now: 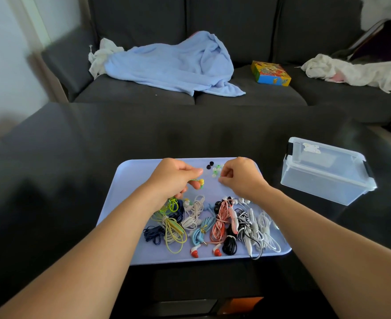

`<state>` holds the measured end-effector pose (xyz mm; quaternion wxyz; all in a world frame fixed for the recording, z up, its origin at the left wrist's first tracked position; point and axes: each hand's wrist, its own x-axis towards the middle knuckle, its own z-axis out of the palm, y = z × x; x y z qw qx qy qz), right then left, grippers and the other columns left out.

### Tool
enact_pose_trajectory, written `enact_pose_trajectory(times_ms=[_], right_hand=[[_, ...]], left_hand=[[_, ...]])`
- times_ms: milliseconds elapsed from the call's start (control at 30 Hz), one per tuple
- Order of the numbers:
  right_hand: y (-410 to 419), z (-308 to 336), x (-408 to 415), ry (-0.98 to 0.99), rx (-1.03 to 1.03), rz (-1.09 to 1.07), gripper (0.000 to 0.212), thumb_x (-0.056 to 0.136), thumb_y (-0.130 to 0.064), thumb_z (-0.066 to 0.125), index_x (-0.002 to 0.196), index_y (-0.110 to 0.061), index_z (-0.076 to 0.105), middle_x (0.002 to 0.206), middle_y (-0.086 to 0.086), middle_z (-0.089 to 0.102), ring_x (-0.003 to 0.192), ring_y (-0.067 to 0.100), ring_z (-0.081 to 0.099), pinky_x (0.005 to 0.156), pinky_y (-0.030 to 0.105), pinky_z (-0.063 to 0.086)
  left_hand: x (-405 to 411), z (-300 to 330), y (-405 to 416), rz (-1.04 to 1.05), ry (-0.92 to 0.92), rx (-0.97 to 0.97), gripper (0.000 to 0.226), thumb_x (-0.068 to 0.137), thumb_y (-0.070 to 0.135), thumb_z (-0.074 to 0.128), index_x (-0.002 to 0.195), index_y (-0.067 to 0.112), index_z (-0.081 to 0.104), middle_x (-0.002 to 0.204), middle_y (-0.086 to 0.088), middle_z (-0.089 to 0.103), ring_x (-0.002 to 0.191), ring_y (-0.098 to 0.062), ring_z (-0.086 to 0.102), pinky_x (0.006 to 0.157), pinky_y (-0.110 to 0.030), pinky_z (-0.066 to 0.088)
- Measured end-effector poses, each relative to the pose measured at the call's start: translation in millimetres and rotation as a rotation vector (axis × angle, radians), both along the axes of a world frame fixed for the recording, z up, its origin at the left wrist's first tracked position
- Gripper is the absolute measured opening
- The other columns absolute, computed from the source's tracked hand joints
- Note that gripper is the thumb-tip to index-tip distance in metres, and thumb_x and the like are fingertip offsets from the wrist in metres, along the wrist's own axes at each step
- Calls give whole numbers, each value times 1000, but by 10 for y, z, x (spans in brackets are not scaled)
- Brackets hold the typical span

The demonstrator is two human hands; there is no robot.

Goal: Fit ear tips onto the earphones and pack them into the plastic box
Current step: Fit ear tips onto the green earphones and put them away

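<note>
A dark sofa (190, 93) runs along the far side of the room, with a pale blue blanket (171, 65) heaped on it and a bright picture box (270, 73) on the next cushion. In front stands a dark glossy table (75, 157) carrying a lilac tray (130, 178).

The work looks barely begun. The plastic box (325, 171) sits on the table just right of the tray with its lid on and clipped, and nothing visible inside. Nearly all the earphones (213, 224) lie in coiled bundles across the near half of the tray: navy, white, pale blue, pink, black, striped. The loose ear tips (215, 170), green, white and a couple of black, are scattered at the tray's far edge.

The left hand (173, 178) is closed around the yellow-green earphones (199, 182), the bud poking out between thumb and fingers, the cord trailing down under the wrist to its coil on the tray. The right hand (240, 178) is curled with fingertips pinched together just beside the tips; it seems to hold a small pale one, though it is too tiny to be sure. The hands are near each other but apart, with the bud and the tips between them. The box is well off to the right, beyond the right hand.
</note>
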<state>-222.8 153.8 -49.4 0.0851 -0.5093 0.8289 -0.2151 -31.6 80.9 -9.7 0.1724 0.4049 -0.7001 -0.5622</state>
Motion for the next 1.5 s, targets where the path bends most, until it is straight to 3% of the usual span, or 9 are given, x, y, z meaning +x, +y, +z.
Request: enact_pose_trajectory(times_ms=[100, 267, 333, 433, 667, 800, 1000, 1233, 1500], right_hand=[[5, 62, 22, -207, -98, -58, 7, 89, -11, 70, 84, -5, 73, 75, 3, 68, 65, 11, 61, 57, 17, 47], [39, 306, 219, -1134, -340, -96, 13, 92, -6, 69, 99, 5, 71, 91, 18, 74, 78, 18, 71, 71, 22, 59], [26, 329, 291, -1302, -374, -83, 9, 90, -1, 69, 99, 2, 69, 89, 16, 71, 77, 16, 71, 72, 21, 59], [2, 318, 342, -1419, -380, -89, 20, 89, 3, 69, 109, 0, 68, 95, 14, 71, 80, 17, 72, 73, 21, 60], [41, 310, 310, -1439, -354, -104, 17, 88, 6, 68, 101, -3, 72, 90, 12, 74, 80, 17, 73, 76, 23, 61], [51, 302, 306, -1397, -340, -102, 15, 87, 7, 69, 98, -3, 72, 88, 11, 73, 80, 17, 71, 79, 24, 61], [57, 434, 299, -1017, -353, -16, 16, 85, 1, 74, 96, -9, 77, 89, 7, 75, 82, 15, 70, 73, 20, 57], [116, 470, 348, -1076, -371, 73, 20, 83, 9, 72, 102, 5, 72, 93, 18, 75, 79, 20, 74, 77, 25, 60], [148, 510, 363, -1134, -398, 56, 17, 83, 6, 72, 100, 3, 74, 93, 18, 76, 81, 25, 76, 74, 27, 61]], left_hand=[[-10, -41, -37, 79, 15, 41, 13, 96, 15, 64, 102, 6, 71, 81, -1, 76, 52, -12, 39, 41, -18, 36], [-58, -32, -64, 134, 151, 231, 20, 96, 9, 63, 116, 3, 64, 90, -4, 75, 54, -10, 41, 39, -16, 33], [-60, -27, -61, 119, 183, 272, 21, 96, 7, 62, 117, 4, 65, 91, -2, 75, 52, -6, 43, 39, -16, 33], [-76, -31, -49, 85, 203, 281, 24, 98, 5, 59, 120, 10, 67, 96, 0, 75, 50, -3, 46, 39, -15, 34], [-81, -49, -52, 109, 207, 276, 24, 97, 6, 61, 119, 11, 68, 89, 0, 68, 54, -5, 45, 39, -15, 34], [-111, -33, -32, 143, 207, 288, 20, 98, 8, 59, 117, 8, 67, 97, -4, 67, 56, -7, 43, 38, -15, 32], [-116, 53, 6, 165, 242, 339, 21, 97, 17, 61, 113, 5, 68, 95, -4, 58, 56, -10, 40, 38, -17, 28], [-63, 97, -5, 140, 258, 310, 17, 95, 20, 64, 105, 9, 74, 90, -1, 64, 53, -8, 40, 39, -17, 28], [-63, 108, 6, 136, 244, 276, 16, 93, 22, 67, 101, 12, 77, 95, -1, 70, 55, -8, 41, 40, -17, 29]])
